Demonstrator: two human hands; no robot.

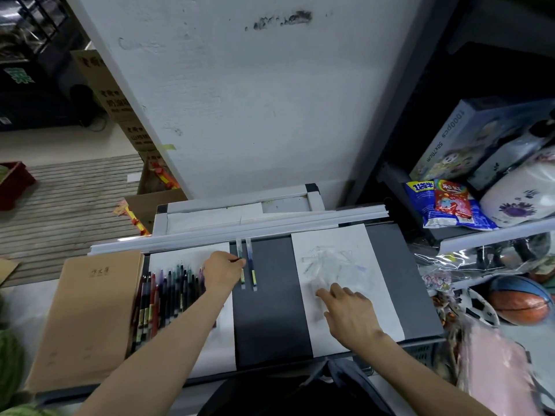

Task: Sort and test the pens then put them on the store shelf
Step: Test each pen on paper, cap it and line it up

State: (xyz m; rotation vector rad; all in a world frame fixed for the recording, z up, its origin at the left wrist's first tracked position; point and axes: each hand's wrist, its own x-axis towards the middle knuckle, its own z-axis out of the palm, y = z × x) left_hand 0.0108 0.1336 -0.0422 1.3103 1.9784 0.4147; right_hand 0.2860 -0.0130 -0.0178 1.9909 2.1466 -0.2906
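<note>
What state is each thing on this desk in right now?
Left hand: pinches a dark pen.
Right hand: open, fingertips on the scribbled sheet.
Two clear pens: lying side by side.
Pen pile: lying loose on paper.
Brown notebook: closed.

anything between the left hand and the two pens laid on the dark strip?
Nothing visible. The left hand sits right beside the two pens, its fingers at the nearer one.
</note>
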